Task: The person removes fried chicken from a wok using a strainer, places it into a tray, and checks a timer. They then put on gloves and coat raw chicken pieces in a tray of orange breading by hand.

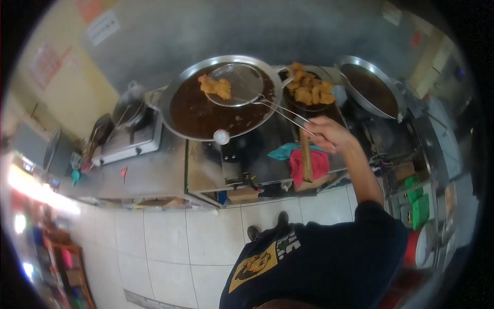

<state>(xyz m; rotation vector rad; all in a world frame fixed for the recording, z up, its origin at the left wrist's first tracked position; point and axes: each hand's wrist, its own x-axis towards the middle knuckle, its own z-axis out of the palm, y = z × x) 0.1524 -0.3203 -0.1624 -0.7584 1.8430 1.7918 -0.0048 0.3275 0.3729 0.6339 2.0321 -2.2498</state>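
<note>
The right hand (330, 135) is closed round a long-handled silver wire strainer (246, 82), which points forward-left from the grip, holding a lumpy golden-brown piece (216, 87). The left hand is out of sight.

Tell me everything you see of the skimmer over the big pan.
The skimmer looks metallic: round, fine mesh in a thin rim, with a long handle of two slender rods. The right hand holds it near the far end. Golden-brown fried food sits at the mesh's left side in the picture. The mesh is over the dark oil; whether it touches is unclear.
</note>
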